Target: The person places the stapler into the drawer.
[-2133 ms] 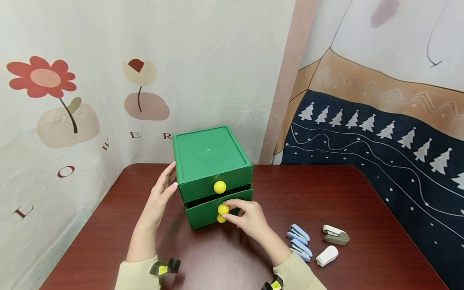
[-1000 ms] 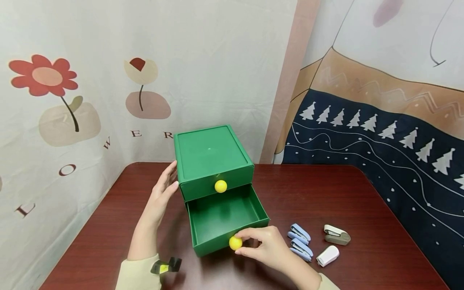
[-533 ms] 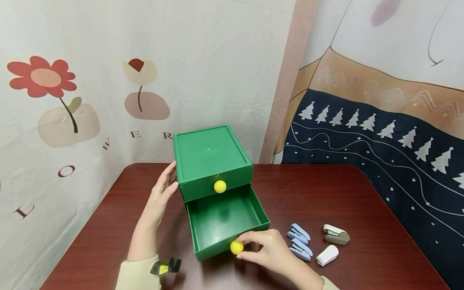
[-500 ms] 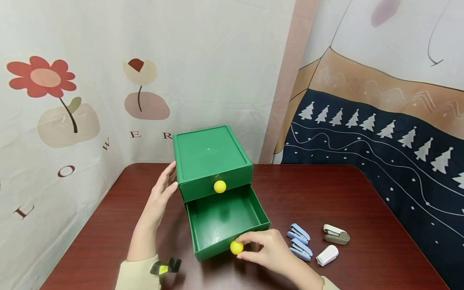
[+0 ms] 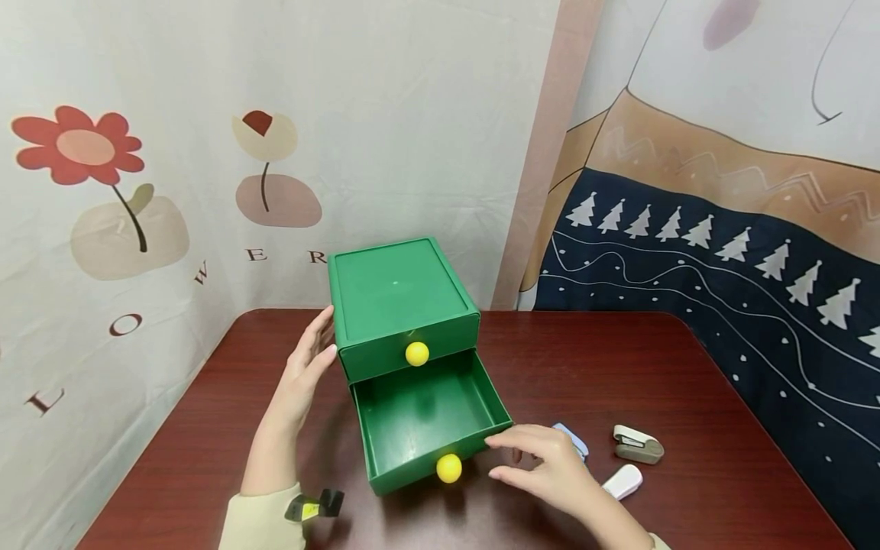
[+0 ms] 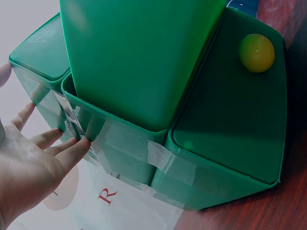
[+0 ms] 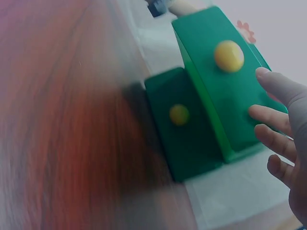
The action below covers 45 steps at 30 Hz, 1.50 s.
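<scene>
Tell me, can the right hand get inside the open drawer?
Probably yes: the right hand looks empty and is close beside the open drawer, and nothing covers the pulled-out part from above.

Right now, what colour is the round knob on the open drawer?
The knob is yellow; the head view shows it best.

Table (image 5: pixel 584 359): shiny red-brown, round back corners | near middle: green drawer box (image 5: pixel 395 286) | 4 o'clock from box: gray-and-white stapler (image 5: pixel 639 451); white thing (image 5: pixel 626 480) just beside it; blue thing (image 5: pixel 576 441), both partly hidden
</scene>
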Tool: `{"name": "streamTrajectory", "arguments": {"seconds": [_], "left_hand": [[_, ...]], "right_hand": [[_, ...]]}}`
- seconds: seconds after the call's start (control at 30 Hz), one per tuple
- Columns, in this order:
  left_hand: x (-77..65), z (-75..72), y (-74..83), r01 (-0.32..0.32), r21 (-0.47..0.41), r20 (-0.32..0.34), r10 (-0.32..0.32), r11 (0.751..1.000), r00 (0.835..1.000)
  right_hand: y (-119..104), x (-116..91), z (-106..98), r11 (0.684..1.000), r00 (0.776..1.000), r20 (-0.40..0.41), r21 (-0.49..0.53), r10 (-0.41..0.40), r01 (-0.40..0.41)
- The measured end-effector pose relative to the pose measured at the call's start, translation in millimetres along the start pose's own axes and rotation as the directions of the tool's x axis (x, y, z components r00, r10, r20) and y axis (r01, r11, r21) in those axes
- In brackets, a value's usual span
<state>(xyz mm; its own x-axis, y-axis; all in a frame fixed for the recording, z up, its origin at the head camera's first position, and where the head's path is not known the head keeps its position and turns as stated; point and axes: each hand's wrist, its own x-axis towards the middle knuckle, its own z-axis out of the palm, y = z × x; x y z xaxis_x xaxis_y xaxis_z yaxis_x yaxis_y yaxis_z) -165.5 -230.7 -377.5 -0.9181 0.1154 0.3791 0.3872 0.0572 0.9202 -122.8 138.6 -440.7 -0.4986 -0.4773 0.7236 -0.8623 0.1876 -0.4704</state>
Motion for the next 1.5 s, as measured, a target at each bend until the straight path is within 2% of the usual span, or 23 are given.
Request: {"name": "streamTrajectory", "arguments": {"seconds": [0.2, 0.33, 0.57, 0.87, 0.97, 1.17, 1.37, 1.43, 1.5], "left_hand": [[-0.2, 0.1, 0.2, 0.005, 0.0, 0.001, -0.005, 1.0, 1.0], [0.0, 0.1, 0.8, 0.004, 0.007, 0.002, -0.004, 1.0, 1.0], [0.4, 0.3, 0.7, 0.009, -0.001, 0.006, -0.008, 1.0, 1.0], [0.2, 0.5, 1.4, 0.016, -0.003, 0.005, -0.016, 1.0, 1.0], [0.1, 0.1, 1.7, 0.012, 0.003, 0.005, -0.012, 1.0, 1.0], [0.6, -0.1, 1.5, 0.007, 0.004, 0.004, -0.007, 1.0, 1.0], [0.4, 0.1, 1.5, 0.008, 0.006, 0.003, -0.008, 1.0, 1.0], [0.3, 0.1, 1.4, 0.007, 0.006, 0.002, -0.007, 1.0, 1.0], [0.2, 0.1, 1.2, 0.003, 0.006, 0.0, -0.003, 1.0, 1.0]], "right_hand": [[7.9, -12.3, -24.1, 0.992, 0.994, -0.061, -0.074, 0.096, -0.101], [12.4, -22.4, -41.8, 0.972, 0.98, -0.087, -0.136, 0.181, -0.192], [22.6, -43.8, -72.0, 0.955, 0.969, -0.121, -0.184, 0.214, -0.234], [35.5, -74.9, -101.3, 0.895, 0.928, -0.201, -0.263, 0.314, -0.359], [38.5, -83.2, -106.2, 0.874, 0.902, -0.24, -0.254, 0.359, -0.415], [49.1, -102.6, -112.5, 0.813, 0.829, -0.263, -0.198, 0.494, -0.547], [60.7, -115.3, -116.6, 0.788, 0.805, -0.26, -0.194, 0.533, -0.584], [61.8, -116.5, -117.5, 0.77, 0.788, -0.254, -0.191, 0.56, -0.609], [62.9, -117.1, -118.4, 0.744, 0.762, -0.24, -0.179, 0.602, -0.644]]}}
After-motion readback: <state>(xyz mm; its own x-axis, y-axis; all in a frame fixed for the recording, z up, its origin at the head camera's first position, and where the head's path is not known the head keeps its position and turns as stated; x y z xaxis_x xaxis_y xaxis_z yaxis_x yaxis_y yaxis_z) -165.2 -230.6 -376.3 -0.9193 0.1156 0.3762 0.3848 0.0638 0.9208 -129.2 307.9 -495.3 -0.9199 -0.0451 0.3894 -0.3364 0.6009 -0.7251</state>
